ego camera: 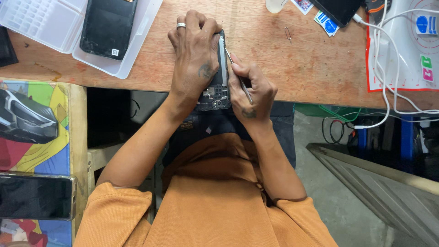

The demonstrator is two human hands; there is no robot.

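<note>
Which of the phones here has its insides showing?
The phone under the left hand at the table's edge: its circuitry is bare. The phone in the white tray and the phone at lower left are closed.

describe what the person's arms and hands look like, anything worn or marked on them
Both forearms are bare below short orange sleeves. The left hand wears a silver ring and has a small dark tattoo on its back. The right hand has a small dark tattoo near the wrist.

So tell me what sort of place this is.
Likely a phone repair bench: the left hand steadies an opened phone, the right hand works a thin metal tool, and a clear parts tray sits nearby.
</note>
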